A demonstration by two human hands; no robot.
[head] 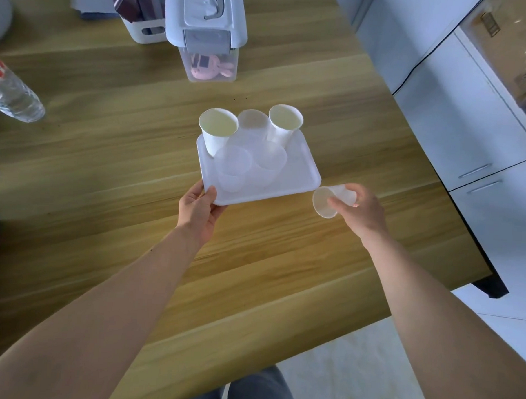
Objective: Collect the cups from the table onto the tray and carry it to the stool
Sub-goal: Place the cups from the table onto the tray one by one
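A white tray (299, 173) lies on the wooden table (107, 150). On it stand two white paper cups, one at the back left (217, 131) and one at the back right (284, 123), plus three translucent plastic cups (233, 168) between and in front of them. My left hand (198, 210) grips the tray's near left corner, thumb on the rim. My right hand (360, 211) holds another translucent plastic cup (326, 202) tilted on its side, mouth facing left, just off the tray's near right corner.
A clear lidded storage box (211, 67) with a pink toy inside stands behind the tray, next to a white basket (142, 32). A plastic water bottle (10, 91) lies at the far left. White cabinets (458, 123) line the right beyond the table edge.
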